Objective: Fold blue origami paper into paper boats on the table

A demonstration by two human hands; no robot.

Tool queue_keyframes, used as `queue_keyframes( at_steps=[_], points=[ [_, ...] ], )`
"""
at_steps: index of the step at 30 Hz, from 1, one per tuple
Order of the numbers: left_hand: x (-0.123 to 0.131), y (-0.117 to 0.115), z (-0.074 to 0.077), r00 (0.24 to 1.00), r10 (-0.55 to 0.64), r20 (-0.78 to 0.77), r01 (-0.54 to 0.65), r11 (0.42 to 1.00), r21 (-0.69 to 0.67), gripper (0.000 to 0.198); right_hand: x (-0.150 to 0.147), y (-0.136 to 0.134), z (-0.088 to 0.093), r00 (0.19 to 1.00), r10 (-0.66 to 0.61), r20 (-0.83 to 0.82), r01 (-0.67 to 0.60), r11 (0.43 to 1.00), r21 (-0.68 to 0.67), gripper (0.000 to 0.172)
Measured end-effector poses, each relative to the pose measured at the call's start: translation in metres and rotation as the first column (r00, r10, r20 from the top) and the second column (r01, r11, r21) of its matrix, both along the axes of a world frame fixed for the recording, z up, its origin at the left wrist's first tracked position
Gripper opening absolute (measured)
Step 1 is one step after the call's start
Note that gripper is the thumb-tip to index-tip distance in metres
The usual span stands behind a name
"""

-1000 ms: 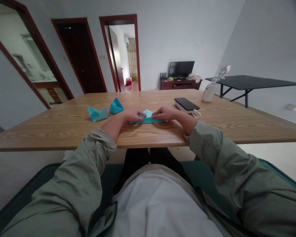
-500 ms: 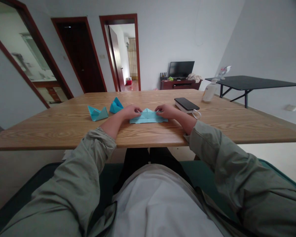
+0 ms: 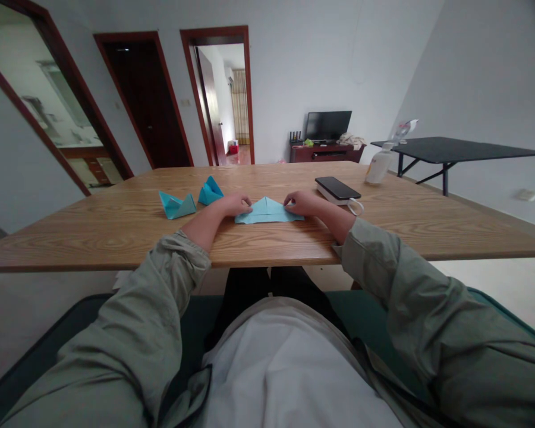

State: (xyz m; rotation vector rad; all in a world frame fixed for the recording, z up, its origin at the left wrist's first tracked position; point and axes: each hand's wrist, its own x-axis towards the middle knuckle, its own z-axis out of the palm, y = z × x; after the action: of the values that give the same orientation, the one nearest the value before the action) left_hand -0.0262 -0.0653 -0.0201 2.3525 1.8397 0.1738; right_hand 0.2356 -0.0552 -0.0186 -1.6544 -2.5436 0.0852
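The person's left hand [image 3: 234, 205] and right hand [image 3: 304, 203] sit at either end of a folded sheet of light-blue origami paper [image 3: 266, 211], which lies at 12 o'clock on the wooden bench [image 3: 93, 245], a peaked triangle over a flat band. The two grips stand apart, their fingertips down at the paper's sloping sides; whether either is clamped or only resting cannot be told from this view.

At about 11 o'clock, just beside the left hand, stand a blue paper boat [image 3: 176, 205] and a smaller blue paper boat [image 3: 210, 191]. Near 1 o'clock a smartphone [image 3: 337, 188] lies on a white power bank [image 3: 332, 198], with a looped white cable [image 3: 355, 207] beside it.

Uneven pressure could skew the peak and set a crease off-centre. A wide left wrist movement might knock the boats, and a slide to the right could snag the cable.
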Motion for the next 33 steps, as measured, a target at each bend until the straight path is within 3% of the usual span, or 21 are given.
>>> queue_keyframes(
  at_steps=[9,17,24,29,33],
  points=[
    [-0.006,0.007,-0.002,0.998,0.062,-0.006,-0.061,0.993,0.097,0.043,0.000,-0.002,0.000,0.999,-0.042,-0.008,0.042,0.999,0.028,0.034],
    [-0.014,0.002,0.000,0.989,0.040,0.145,-0.030,0.997,-0.068,0.033,0.000,-0.005,0.003,0.999,-0.054,-0.008,0.054,0.998,0.025,0.032],
    [-0.012,-0.002,-0.001,0.951,0.088,0.298,-0.073,0.996,-0.060,0.037,0.001,-0.003,0.004,1.000,-0.013,0.004,0.013,1.000,-0.001,0.043],
    [-0.010,-0.004,0.003,0.930,0.102,0.354,-0.060,0.990,-0.128,0.044,0.003,0.000,0.003,1.000,-0.011,0.010,0.011,1.000,0.020,0.046],
    [-0.012,0.002,0.001,0.933,0.068,0.353,-0.034,0.994,-0.101,0.054,0.004,0.004,-0.001,1.000,-0.001,-0.022,0.002,0.998,0.062,0.048]
  ],
)
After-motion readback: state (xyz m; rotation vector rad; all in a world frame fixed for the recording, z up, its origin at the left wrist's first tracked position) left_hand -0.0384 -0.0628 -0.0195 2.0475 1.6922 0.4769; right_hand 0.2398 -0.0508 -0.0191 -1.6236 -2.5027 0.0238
